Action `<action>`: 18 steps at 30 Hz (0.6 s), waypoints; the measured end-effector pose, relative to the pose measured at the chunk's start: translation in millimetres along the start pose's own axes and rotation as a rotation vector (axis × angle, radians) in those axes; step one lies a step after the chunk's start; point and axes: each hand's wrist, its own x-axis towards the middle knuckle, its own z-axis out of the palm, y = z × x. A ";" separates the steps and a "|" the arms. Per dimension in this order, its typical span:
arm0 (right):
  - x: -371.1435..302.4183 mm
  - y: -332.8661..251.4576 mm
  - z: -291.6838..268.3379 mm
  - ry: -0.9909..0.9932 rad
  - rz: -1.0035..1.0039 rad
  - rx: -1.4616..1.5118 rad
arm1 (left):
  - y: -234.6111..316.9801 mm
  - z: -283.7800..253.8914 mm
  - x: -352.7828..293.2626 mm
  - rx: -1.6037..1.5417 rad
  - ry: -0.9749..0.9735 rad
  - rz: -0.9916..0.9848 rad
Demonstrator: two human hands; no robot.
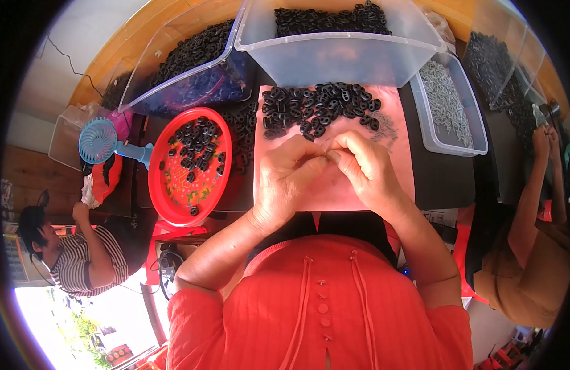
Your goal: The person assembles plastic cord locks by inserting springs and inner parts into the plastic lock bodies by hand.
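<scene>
Black two-holed plastic pieces lie just beyond the fingers — both sets pinched closed, on what I can't tell; I judge it fingertip work, wanting steadiness next.

Daylight blows out the lower-left opening to white, while fisheye distortion bends edges toward black corners.

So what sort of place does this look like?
Probably a small assembly workshop: a bin of black parts, a tub of grey pieces, and a person on either side.
</scene>
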 end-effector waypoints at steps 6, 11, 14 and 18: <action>-2.6 2.1 5.0 0.034 -0.040 -0.145 | -8.5 -0.8 1.2 0.037 0.065 0.067; -1.6 3.7 2.1 0.034 -0.045 -0.124 | -9.2 -1.2 2.5 0.010 0.096 -0.011; -0.6 2.5 1.5 0.060 -0.063 -0.126 | -8.1 -0.9 3.3 0.054 0.087 -0.022; -1.3 4.4 -0.5 0.136 0.004 0.023 | -16.1 -3.4 -1.2 0.094 0.115 0.054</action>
